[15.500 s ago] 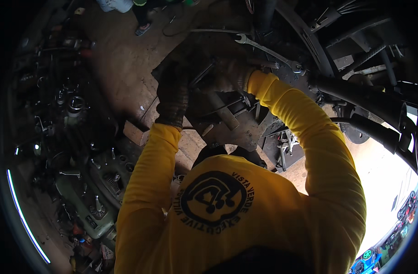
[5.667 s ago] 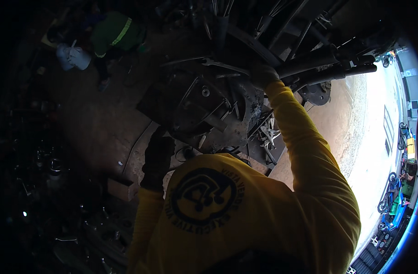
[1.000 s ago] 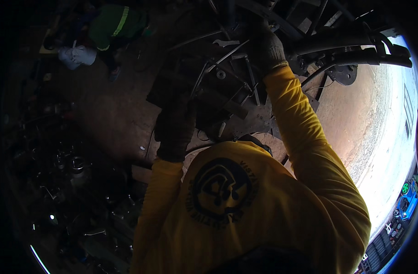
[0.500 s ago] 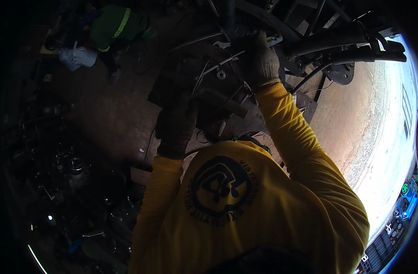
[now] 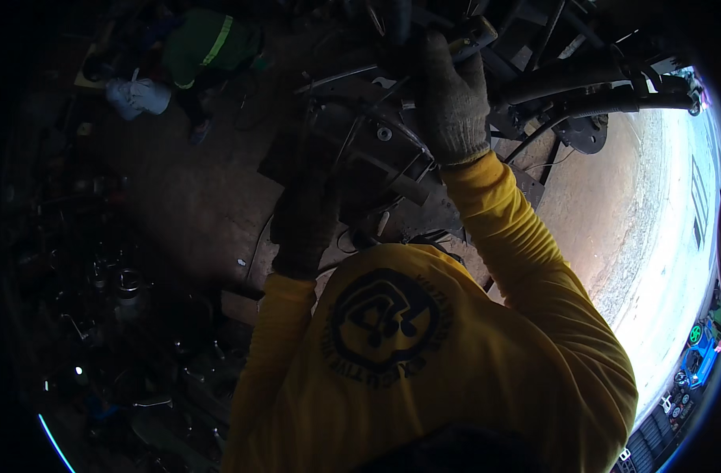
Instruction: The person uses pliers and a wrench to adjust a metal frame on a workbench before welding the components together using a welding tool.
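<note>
My right hand (image 5: 455,110), in a light knitted work glove, is closed at the top centre, above a dark metal assembly (image 5: 360,146). Out of its far side sticks a tool with a blunt, tan-grey end (image 5: 476,36); the rest of it is hidden by the glove and shadow. My left hand (image 5: 307,225), in a dark glove, is lower and to the left, at the near left edge of the assembly. Its fingers are lost in shadow. Just beyond them a thin rod (image 5: 347,140) slants upward. A round washer-like ring (image 5: 384,134) shows on the metal between my hands.
Thick dark hoses (image 5: 581,79) and a round metal plate (image 5: 587,135) are at the upper right. Another person in a green top (image 5: 211,47) bends down at the upper left. Metal parts (image 5: 128,284) crowd the lower left. Bright ground (image 5: 652,189) lies to the right.
My right hand has shifted slightly nearer, and the blunt end of its tool has swung up and away. My left hand has barely moved.
</note>
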A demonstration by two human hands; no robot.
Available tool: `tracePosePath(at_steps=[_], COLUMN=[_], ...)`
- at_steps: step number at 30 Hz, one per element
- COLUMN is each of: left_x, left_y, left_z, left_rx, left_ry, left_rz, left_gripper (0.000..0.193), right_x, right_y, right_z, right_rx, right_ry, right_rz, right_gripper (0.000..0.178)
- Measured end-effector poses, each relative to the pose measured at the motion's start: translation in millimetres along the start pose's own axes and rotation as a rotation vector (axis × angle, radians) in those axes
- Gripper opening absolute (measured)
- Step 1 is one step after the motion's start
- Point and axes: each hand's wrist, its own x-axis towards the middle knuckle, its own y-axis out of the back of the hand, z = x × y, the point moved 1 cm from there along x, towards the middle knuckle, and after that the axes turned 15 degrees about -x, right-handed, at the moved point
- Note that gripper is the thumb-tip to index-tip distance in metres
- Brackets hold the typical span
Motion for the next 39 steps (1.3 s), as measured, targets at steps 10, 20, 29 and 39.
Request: tracePosePath(at_steps=[10,20,29,39], left_x=[4.2,19.7,37.2,45.5], left_y=[2.7,7.0,-1.8,-5.6], left_z=[7.5,2.6,21.0,13.8], left_rx=[0.068,-0.108,-0.202,-0.1], left_ry=[-0.053,0.256,0.343,0.308], left_rz=[0.033,-0.151,-0.049,-0.091], left_gripper=[0.025,0.024,0.083,0.089], right_x=[10.1,49.2,41.8,24.6], right_y=[68.6,116.0,98.7,128.6], right_z=[17.6,131.8,151.3,126.8], right_rx=[-0.436,-1.086,0.112,-0.598], right_ry=[0.421,0.133,-0.504,-0.317], right_rz=[0.256,0.372,-0.022,-0.324], right_gripper=[0.043,0.044,0.053,0.042])
